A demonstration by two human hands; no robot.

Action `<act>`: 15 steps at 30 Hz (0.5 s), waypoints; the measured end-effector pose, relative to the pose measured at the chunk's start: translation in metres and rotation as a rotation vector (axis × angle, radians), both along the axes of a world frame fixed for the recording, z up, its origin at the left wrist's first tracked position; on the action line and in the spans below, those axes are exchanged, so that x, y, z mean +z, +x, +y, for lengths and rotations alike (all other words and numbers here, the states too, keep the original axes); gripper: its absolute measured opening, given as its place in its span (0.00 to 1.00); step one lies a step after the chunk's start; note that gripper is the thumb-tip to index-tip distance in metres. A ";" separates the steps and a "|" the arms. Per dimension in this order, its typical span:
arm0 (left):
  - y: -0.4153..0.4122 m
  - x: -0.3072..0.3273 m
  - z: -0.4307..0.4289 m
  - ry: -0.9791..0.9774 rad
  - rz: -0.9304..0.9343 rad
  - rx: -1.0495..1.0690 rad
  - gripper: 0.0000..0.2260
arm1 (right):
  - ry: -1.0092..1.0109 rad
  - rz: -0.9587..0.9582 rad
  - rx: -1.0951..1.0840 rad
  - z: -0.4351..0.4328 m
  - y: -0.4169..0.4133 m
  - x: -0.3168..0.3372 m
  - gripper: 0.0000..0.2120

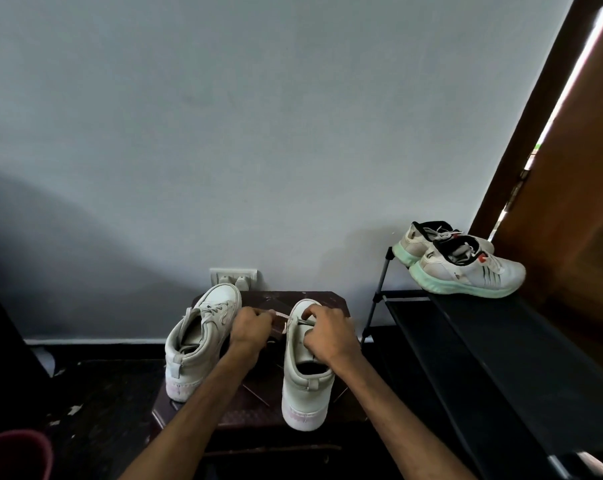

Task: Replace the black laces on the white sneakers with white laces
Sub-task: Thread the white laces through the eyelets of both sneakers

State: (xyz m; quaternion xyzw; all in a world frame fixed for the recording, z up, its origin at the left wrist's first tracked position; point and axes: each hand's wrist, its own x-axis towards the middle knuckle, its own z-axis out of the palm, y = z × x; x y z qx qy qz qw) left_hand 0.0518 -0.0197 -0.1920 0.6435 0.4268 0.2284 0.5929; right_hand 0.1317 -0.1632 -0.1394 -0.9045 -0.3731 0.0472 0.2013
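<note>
Two white sneakers stand on a dark stool (251, 407), toes toward the wall. The left sneaker (199, 341) shows grey lacing near its toe. Over the right sneaker (305, 372) my right hand (327, 336) curls its fingers at the front eyelets and pinches a pale lace (282, 315) there. My left hand (250, 327) sits between the shoes and pinches the other part of that lace, which runs taut between the two hands. No black lace is plainly visible.
A wall socket (233, 277) sits behind the stool. To the right stands a black shoe rack (483, 344) with a pair of white and mint trainers (466, 263) on top. A wooden door (577, 209) is far right, a red bucket (14, 455) bottom left.
</note>
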 end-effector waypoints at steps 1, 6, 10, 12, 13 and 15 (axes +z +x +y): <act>-0.005 0.013 -0.001 -0.029 -0.039 0.061 0.13 | -0.010 -0.007 0.002 0.000 0.000 0.000 0.23; -0.009 0.047 0.010 0.135 -0.022 0.195 0.17 | 0.084 0.097 -0.035 0.002 0.006 -0.006 0.22; -0.021 0.054 -0.012 0.573 0.310 0.078 0.10 | 0.477 0.450 -0.073 -0.011 0.029 -0.003 0.08; -0.018 0.048 -0.018 0.731 0.370 0.001 0.10 | 0.525 0.349 -0.089 -0.022 0.048 -0.001 0.07; -0.015 0.044 -0.020 0.760 0.394 -0.054 0.11 | 0.479 0.308 -0.087 -0.027 0.053 -0.002 0.07; -0.007 0.038 -0.024 0.758 0.413 -0.182 0.11 | 0.332 0.283 -0.025 -0.032 0.056 -0.005 0.06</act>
